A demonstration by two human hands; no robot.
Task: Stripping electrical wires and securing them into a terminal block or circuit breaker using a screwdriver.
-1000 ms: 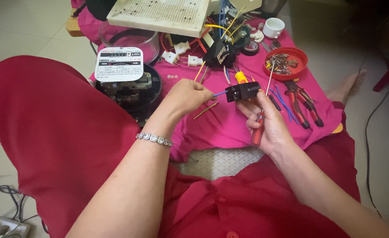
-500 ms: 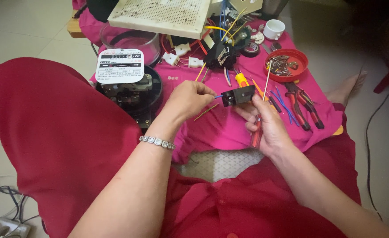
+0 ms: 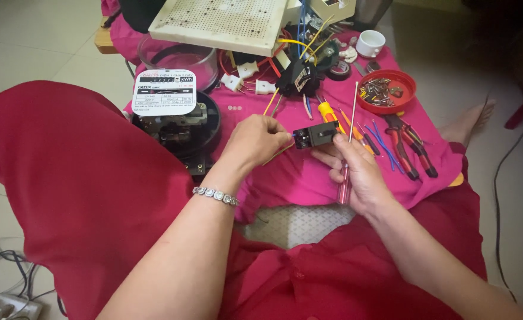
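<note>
Fingers of the left hand pinch a yellow wire at a small black connector block; the right hand clamps that block and a clear-handled screwdriver over the pink cloth.

My left hand covers the wire end it pinches, so I cannot tell whether the wire enters the small black terminal block. My right hand hides most of the screwdriver handle. The perforated board is cut off by the top edge. The pieces in the red dish are too small to identify.
</note>
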